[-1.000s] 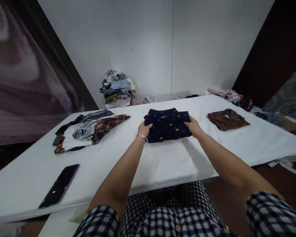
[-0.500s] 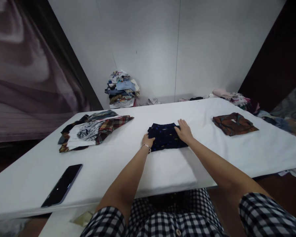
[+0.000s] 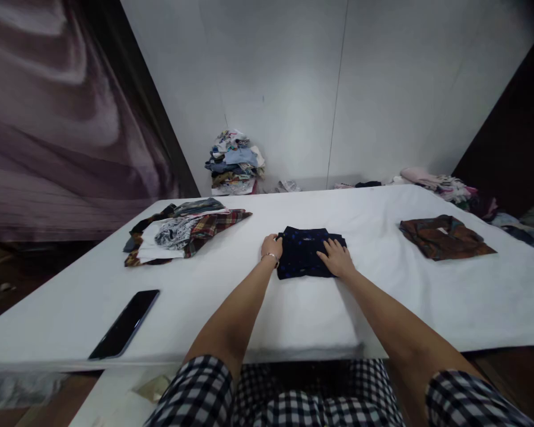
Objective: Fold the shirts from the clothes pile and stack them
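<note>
the folded shirt (image 3: 301, 256) lies longest left to right; left hand (image 3: 272, 248) curls at its left edge, grip unclear, right hand (image 3: 337, 259) spread open over its right end.

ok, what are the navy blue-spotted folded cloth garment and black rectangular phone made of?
Navy blue-spotted folded cloth garment: soft, matte-looking fabric, judging by its folds and lack of shine; fibre unclear.
Black rectangular phone: probably a glass face, smooth and evenly dark; its paler, bluish edge could be metal or plastic.

Garment (image 3: 303, 256) on table (image 3: 222, 296); phone (image 3: 125, 324) left (clothes heap (image 3: 173, 233) behind it), second garment (image 3: 445, 240) right.
</note>
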Demonstrator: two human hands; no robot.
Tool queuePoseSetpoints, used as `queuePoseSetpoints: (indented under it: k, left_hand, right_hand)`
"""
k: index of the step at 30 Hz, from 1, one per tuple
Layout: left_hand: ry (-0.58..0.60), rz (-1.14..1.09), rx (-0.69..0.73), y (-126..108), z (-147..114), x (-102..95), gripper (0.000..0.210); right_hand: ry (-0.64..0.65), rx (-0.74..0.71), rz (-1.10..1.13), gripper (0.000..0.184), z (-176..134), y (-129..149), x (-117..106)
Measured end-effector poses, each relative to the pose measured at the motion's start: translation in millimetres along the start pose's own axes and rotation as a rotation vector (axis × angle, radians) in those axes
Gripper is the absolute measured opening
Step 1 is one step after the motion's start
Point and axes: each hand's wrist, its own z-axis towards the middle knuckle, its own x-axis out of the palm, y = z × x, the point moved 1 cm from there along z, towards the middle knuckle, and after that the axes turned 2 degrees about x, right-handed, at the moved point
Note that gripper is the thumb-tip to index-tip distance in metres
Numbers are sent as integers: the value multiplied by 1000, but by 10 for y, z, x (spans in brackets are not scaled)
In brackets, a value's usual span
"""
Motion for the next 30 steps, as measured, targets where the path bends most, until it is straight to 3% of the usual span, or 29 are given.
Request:
queuePoseSetpoints:
  k: [6, 12, 20, 30]
  left_hand:
    - [38, 55, -59, -26, 151, 95, 26]
    - [47, 37, -22, 7, 90, 203, 25]
    - [40, -29, -138, 230, 215, 100, 37]
    - [161, 38, -207, 12, 328, 263, 41]
  right_hand:
    - [-27, 13, -4, 65, -13, -12, 35]
    - [-55, 7, 12, 63, -21, -11, 33]
    - [-57, 1, 32, 62, -21, -19, 44]
    - [-51, 17, 63, 63, -44, 15, -22]
